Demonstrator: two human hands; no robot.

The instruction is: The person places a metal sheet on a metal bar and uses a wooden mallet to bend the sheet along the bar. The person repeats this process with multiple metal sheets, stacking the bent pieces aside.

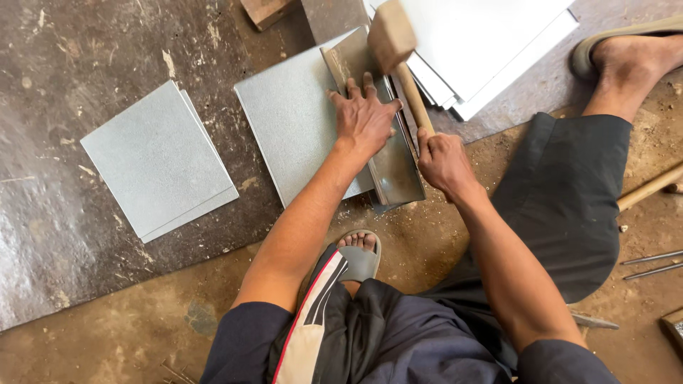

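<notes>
- Dirt floor and a dark, scuffed steel plate [85, 235] fill my view from above; I sit at the plate's edge with one sandalled foot [359, 254] tucked under me.
- Flat on the plate lies the galvanised metal sheet [299, 121], its long axis running away from me and tilted a little to the left.
- Along the sheet's right edge rests a flat steel bar [391, 160], parallel to that edge, the far end up by the mallet head.
- My left hand [364, 117] is spread open, palm down, fingers fanned across sheet and bar together, pressing rather than gripping.
- My right hand [442, 162] is closed around the handle of the wooden mallet [390, 35], low on the shaft, just right of the bar.
- The mallet head sits beyond my left fingertips, over the bar's far end, so the bar's line leads straight from my grip to the head.
- A stack of similar sheets [160, 160] lies well apart to the left; white panels [491, 50] lie at the top right.
</notes>
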